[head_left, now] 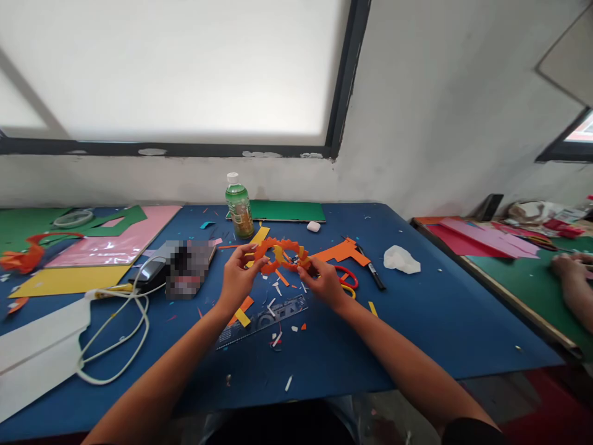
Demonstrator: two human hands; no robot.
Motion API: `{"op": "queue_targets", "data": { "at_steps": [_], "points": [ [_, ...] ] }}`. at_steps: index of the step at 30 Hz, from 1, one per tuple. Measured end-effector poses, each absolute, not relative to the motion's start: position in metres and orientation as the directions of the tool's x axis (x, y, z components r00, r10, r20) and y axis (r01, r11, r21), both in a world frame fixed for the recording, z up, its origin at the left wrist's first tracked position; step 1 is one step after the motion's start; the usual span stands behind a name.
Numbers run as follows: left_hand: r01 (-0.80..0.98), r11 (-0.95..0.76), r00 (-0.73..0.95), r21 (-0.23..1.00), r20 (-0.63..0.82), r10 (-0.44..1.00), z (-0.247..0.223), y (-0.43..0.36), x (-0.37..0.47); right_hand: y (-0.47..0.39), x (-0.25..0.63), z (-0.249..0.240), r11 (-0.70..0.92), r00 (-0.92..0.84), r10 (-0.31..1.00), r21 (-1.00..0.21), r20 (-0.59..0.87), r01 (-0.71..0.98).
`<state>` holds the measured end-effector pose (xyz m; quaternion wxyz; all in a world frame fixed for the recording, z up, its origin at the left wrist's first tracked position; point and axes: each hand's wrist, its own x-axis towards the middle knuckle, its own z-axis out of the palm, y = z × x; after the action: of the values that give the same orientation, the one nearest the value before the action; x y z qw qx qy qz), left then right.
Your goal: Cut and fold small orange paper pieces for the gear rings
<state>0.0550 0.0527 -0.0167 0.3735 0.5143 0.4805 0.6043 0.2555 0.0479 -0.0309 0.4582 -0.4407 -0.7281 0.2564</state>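
Held up over the middle of the blue table is a pair of orange paper glasses (266, 245) with scalloped rims and yellow pieces on it. My left hand (239, 272) pinches its left end, and my right hand (323, 283) grips the right end between thumb and fingers. Behind my right hand lie scissors (348, 277) with red and yellow handles, partly hidden. An orange paper offcut (340, 250) and a black marker (376, 276) rest just beyond them. Below the hands is a clear ruler (264, 321) among paper scraps.
A green-labelled bottle (239, 207) stands at the back, near a green board (287, 211) and an eraser-like white lump (314, 227). Crumpled tissue (401, 259) lies right. Leftward are a white cable (143, 334), a dark device (151, 272) and coloured sheets (74, 281). Another person's hand (567, 266) rests on the right-hand table.
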Motion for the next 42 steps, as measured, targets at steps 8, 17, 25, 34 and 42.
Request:
{"op": "queue_targets", "data": {
  "at_steps": [8, 17, 25, 34, 42],
  "points": [
    [0.099, -0.254, -0.137, 0.962, 0.266, 0.954, -0.023, 0.05, 0.059, 0.049, 0.254, -0.034, 0.424, -0.282, 0.897, -0.844, 0.34, 0.329],
    [0.063, -0.24, -0.153, 0.969, 0.247, 0.957, -0.028, 0.056, 0.053, 0.054, 0.257, -0.038, 0.287, -0.251, 0.938, -0.94, 0.237, 0.185],
    [0.0, -0.26, -0.133, 0.966, 0.257, 0.957, -0.021, 0.056, 0.053, 0.063, 0.257, -0.038, 0.156, -0.239, 0.961, -0.985, 0.136, 0.067],
    [-0.167, -0.193, -0.017, 0.967, 0.192, 0.981, -0.011, 0.049, 0.059, 0.059, 0.256, -0.034, 0.141, -0.308, 0.946, -0.984, 0.101, 0.109],
    [-0.232, -0.085, 0.046, 0.969, 0.098, 0.994, -0.01, 0.047, 0.059, 0.059, 0.256, -0.035, 0.143, -0.329, 0.938, -0.985, 0.104, 0.097]
  ]
}}
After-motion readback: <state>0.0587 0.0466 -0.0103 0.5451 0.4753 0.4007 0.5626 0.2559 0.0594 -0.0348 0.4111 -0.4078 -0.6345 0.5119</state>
